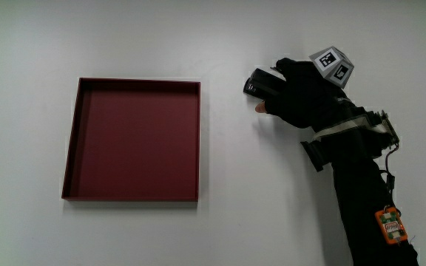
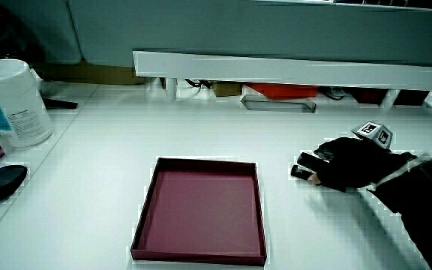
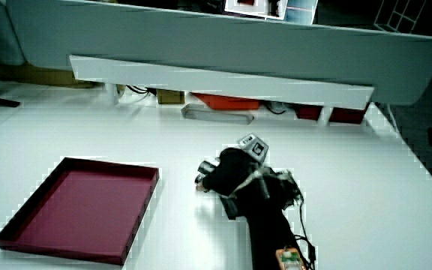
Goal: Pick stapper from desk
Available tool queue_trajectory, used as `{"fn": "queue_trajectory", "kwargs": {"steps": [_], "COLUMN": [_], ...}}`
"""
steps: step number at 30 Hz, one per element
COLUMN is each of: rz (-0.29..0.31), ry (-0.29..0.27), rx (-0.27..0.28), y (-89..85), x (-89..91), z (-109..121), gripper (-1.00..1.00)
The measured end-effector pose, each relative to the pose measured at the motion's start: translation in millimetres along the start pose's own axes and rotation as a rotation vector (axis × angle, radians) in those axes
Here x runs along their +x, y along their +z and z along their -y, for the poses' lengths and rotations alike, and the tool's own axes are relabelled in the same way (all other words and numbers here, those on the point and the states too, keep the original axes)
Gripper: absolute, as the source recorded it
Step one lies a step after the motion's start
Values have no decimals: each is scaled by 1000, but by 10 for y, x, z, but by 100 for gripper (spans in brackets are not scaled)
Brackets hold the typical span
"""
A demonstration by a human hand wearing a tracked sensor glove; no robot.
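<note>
Item: stapler (image 1: pixel 258 83), black, lying on the white table (image 1: pixel 220 229) beside the red tray (image 1: pixel 132 140), apart from it. Only one end shows in the main view; the remainder is covered by the hand (image 1: pixel 302 96). In both side views it appears as a small dark end at the fingertips (image 2: pixel 301 172) (image 3: pixel 203 178); shape and make cannot be made out.

Item: hand, black glove, resting low on the table with fingers curled over the stapler and closed around it. A bare fingertip (image 1: pixel 259 108) shows under the stapler's end. Whether the stapler is clear of the table cannot be told.

Item: patterned cube (image 1: pixel 332 65), on the back of the glove, black-and-white squares; no readable writing. Seen also in both side views (image 2: pixel 373 132) (image 3: pixel 252 146).

Item: forearm (image 1: pixel 361 192), dark sleeve, strapped with a black bracket at the wrist (image 1: pixel 350 133); cut off at the picture's edge. A small orange tag (image 1: pixel 391 224) sits on the sleeve; its marking is too small to read.

Item: red tray, square, shallow, nothing in it.

Item: white canister (image 2: pixel 12 101) at the table's edge in a side view, blue label, text unreadable. Nearer to the person than it, a black computer mouse (image 2: pixel 2 181).

Item: low partition (image 3: pixel 223 75), with a white shelf along its foot.
</note>
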Motion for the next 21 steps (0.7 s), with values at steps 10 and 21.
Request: {"fn": "queue_trajectory", "kwargs": {"steps": [10, 21], "rz": [16, 20], "ry": [15, 74], "rx": [81, 102], "y": [38, 112], "x": [-11, -156], "z": [22, 89], "gripper": [100, 100]}}
